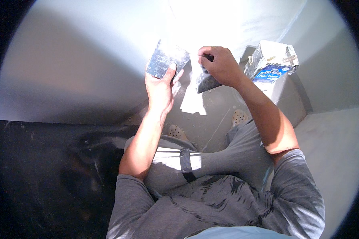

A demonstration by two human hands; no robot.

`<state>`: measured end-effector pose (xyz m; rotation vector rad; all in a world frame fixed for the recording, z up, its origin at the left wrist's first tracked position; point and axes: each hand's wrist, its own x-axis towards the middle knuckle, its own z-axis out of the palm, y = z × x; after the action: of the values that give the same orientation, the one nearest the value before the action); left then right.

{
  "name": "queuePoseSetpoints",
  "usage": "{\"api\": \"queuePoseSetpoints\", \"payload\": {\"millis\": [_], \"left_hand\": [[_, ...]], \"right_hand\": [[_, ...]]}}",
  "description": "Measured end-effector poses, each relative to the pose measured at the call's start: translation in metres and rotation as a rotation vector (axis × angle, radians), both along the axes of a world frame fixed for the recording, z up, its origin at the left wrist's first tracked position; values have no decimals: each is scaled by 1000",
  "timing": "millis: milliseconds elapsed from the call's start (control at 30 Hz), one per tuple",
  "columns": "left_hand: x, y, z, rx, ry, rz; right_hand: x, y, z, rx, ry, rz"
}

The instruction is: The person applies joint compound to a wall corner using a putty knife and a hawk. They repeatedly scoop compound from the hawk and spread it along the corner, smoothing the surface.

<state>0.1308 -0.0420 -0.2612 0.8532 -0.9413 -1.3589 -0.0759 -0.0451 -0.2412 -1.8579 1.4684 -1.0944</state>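
Note:
In the head view, my left hand (161, 87) grips a flat, scuffed metal plate (167, 55) with its thumb on the plate's face, raised in front of the bright wall. To its right, my right hand (217, 65) is closed on a dark, flat blade-like tool (206, 83), whose handle is mostly hidden by the fingers. The tool is smudged and tilts down toward the lower left. Beside my right hand stands a torn, pale-stained carton (273, 59) with a blue label, on a light ledge.
Pale walls (64, 59) close in ahead and at both sides. A dark surface (56, 167) lies at the lower left. My legs (207, 159) are bent below my hands, with perforated shoes (239, 116) on the grey floor (203, 127). A light surface (331, 159) runs along the right.

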Motion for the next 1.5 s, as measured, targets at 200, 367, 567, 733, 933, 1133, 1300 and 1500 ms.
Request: {"api": "queuePoseSetpoints", "payload": {"millis": [200,367,567,733,933,1133,1300,1500], "left_hand": [[5,2,5,78,-8,-176],[2,6,5,24,-220,-265],[-12,17,0,61,-307,-289],[-16,19,-15,-163,-596,-226],[-14,18,-13,-167,-637,-225],[-17,19,-9,-122,-584,-233],[-18,21,-9,-142,-607,-193],[-16,16,-19,-108,-533,-217]], "right_hand": [[-9,-9,-6,-161,115,-96],[-10,-8,-5,-196,111,-107],[1,3,0,-367,377,-152],[7,7,2,-262,321,-63],[10,0,0,-278,370,-69],[13,-3,-5,-327,335,-60],[12,2,6,-287,432,-90],[12,2,6,-240,422,-73]]}}
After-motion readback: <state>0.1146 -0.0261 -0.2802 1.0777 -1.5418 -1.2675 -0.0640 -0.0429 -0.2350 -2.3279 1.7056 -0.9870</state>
